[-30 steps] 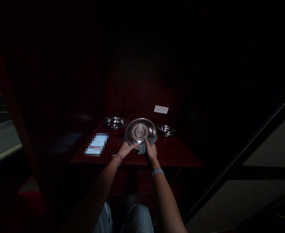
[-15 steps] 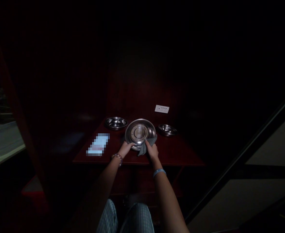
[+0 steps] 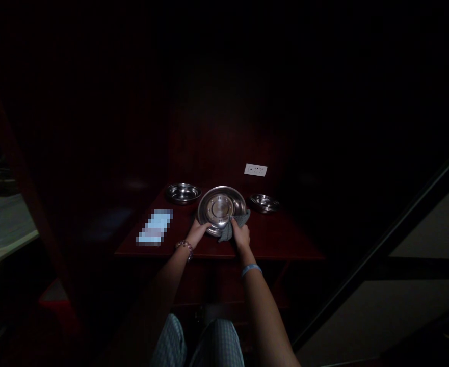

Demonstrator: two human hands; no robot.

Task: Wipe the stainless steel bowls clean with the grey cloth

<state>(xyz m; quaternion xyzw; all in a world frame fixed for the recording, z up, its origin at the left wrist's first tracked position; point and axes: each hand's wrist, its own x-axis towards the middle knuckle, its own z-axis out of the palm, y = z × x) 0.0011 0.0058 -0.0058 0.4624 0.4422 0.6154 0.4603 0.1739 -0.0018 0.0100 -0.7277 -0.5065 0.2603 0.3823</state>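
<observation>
A shiny steel bowl [image 3: 221, 206] is tilted up toward me over the dark red table, its round bottom showing. My left hand [image 3: 198, 233] grips its lower left rim, thumb on the near side. At the lower right rim, my right hand [image 3: 241, 236] is closed on a grey cloth [image 3: 227, 233], which is pressed against the bowl; part of the cloth sticks out past the rim. The fingers behind the bowl and cloth are hidden. Another steel bowl [image 3: 183, 193] rests behind to the left, and a smaller stack of steel bowls [image 3: 264, 203] to the right.
The red table [image 3: 285, 239] ends in a front edge just before my knees. On its left lies a pixelated bright flat object [image 3: 155, 227]. A white socket plate [image 3: 255, 169] is on the back wall. Dark panels stand on both sides.
My right hand and the cloth have shifted slightly up and right along the bowl's rim. The left hand keeps its hold, and the bowl has barely moved.
</observation>
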